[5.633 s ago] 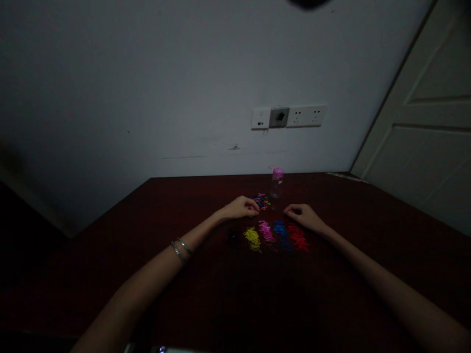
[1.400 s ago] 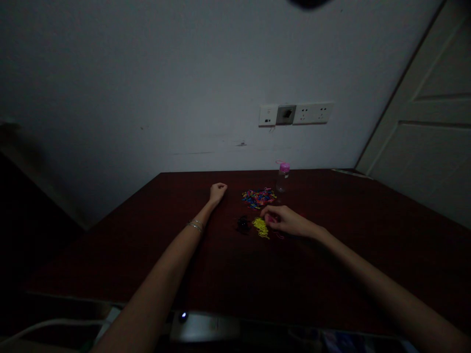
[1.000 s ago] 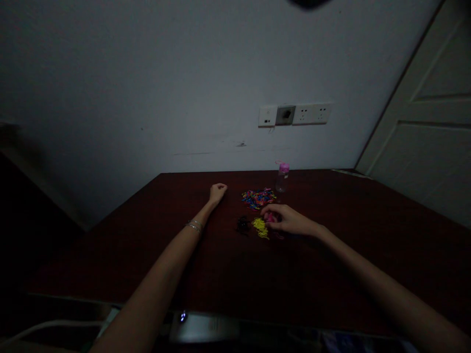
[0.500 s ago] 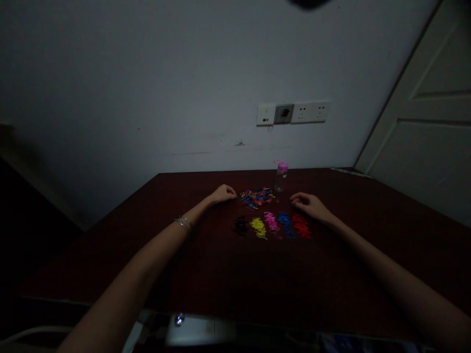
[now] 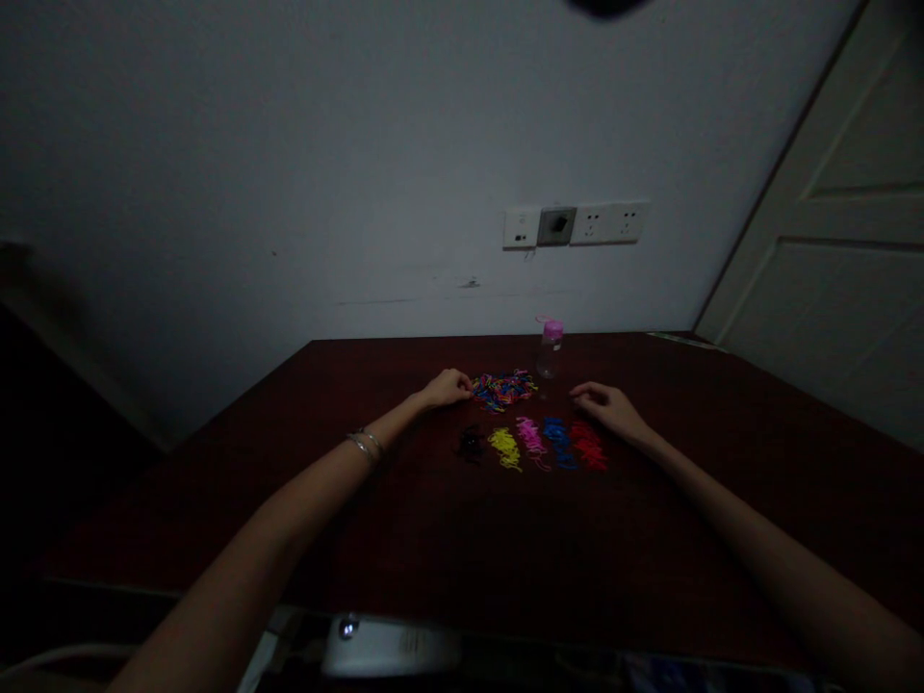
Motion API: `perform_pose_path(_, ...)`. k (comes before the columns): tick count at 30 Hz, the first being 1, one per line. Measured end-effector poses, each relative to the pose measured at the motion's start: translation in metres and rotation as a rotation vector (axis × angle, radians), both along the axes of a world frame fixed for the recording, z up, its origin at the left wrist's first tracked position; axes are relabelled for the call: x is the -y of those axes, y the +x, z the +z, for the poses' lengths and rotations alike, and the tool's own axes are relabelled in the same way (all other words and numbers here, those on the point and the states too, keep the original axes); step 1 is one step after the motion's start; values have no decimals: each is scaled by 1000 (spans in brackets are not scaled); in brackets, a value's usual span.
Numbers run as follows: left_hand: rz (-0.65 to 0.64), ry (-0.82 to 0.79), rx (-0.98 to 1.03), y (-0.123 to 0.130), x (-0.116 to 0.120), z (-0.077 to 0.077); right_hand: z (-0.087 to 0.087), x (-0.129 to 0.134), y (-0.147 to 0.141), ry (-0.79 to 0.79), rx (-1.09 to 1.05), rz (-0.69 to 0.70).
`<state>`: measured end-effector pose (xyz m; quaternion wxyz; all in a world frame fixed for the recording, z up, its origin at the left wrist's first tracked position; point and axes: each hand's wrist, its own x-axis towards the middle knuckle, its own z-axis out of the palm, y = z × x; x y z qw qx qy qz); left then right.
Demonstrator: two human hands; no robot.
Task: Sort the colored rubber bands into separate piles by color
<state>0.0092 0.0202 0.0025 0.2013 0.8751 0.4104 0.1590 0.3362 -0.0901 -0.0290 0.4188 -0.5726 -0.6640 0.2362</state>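
A mixed pile of small coloured rubber bands [image 5: 505, 389] lies on the dark red table. At the pile's left edge, my left hand [image 5: 449, 387] has its fingertips pinched together against the bands; whatever they grip is too small to make out. My right hand [image 5: 610, 406] rests on the table right of the pile, loosely bent, with a gap between thumb and fingers and nothing seen in it. In front lie sorted groups: black bands [image 5: 472, 442], yellow bands [image 5: 505, 449], pink bands [image 5: 532, 438], blue bands [image 5: 558, 442] and red bands [image 5: 589, 445], the last just below my right hand.
Behind the pile stands a clear bottle [image 5: 547, 362] with a pink lid and strap. A wall with a row of sockets [image 5: 606, 223] closes off the back. To the right is a pale door [image 5: 844, 231]. A white object [image 5: 394, 650] sits below the table's front edge.
My left hand has moved slightly right, and its fingertips now touch the edge of the mixed pile. My right hand has stayed almost in place.
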Motion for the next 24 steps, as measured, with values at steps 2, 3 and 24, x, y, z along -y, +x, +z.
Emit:
perform_pose_path(2, 9, 0, 10, 0, 0, -1, 0, 0, 0, 4, -9, 6)
perform_pose_path(3, 12, -3, 15, 0, 0, -1, 0, 0, 0, 7, -12, 5)
perform_pose_path(24, 120, -10, 192, 2, -1, 5, 3, 4, -3, -14, -66, -3)
